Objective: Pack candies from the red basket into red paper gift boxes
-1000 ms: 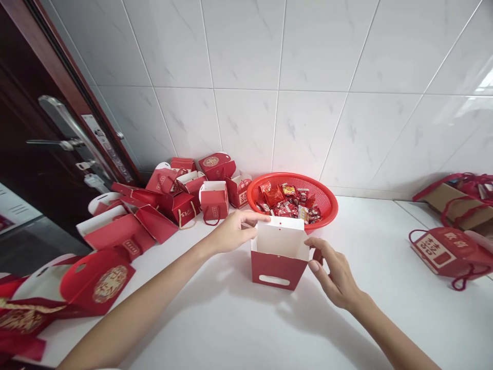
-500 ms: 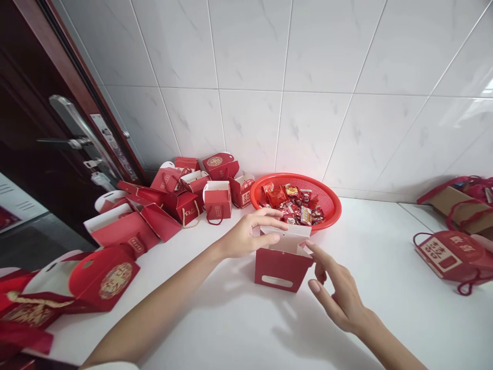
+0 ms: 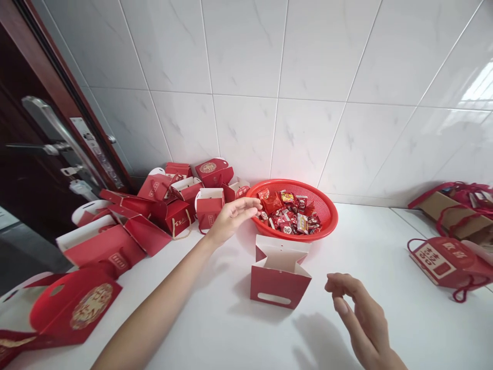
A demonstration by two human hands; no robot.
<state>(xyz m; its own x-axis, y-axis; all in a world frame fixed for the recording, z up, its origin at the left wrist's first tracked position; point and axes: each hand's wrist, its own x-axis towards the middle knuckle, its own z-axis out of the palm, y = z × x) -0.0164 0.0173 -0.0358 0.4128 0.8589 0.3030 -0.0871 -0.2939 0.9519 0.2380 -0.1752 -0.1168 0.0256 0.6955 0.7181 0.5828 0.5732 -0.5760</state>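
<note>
A red paper box (image 3: 280, 285) with a white inside stands upright on the white surface, its top open. My left hand (image 3: 233, 216) is raised at the near left edge of the red basket (image 3: 332, 218), fingers apart from the thumb and holding nothing. Wrapped sweets (image 3: 288, 218) in red and other colours lie inside the basket, just behind the box. To the right of the box my right hand (image 3: 358, 313) hovers, fingers curved and thumb apart, with nothing in it. Neither hand touches the box.
Several red gift boxes (image 3: 210, 205) crowd the left side by the wall. A larger red box (image 3: 88, 308) lies at the near left. At the right are a closed red box (image 3: 450, 259) and a brown carton (image 3: 447, 208). A dark door (image 3: 23, 67) stands at the left.
Both hands have let go of the box and moved apart, the left one toward the basket's left side, the right one rightward and nearer. The camera view has shifted slightly.
</note>
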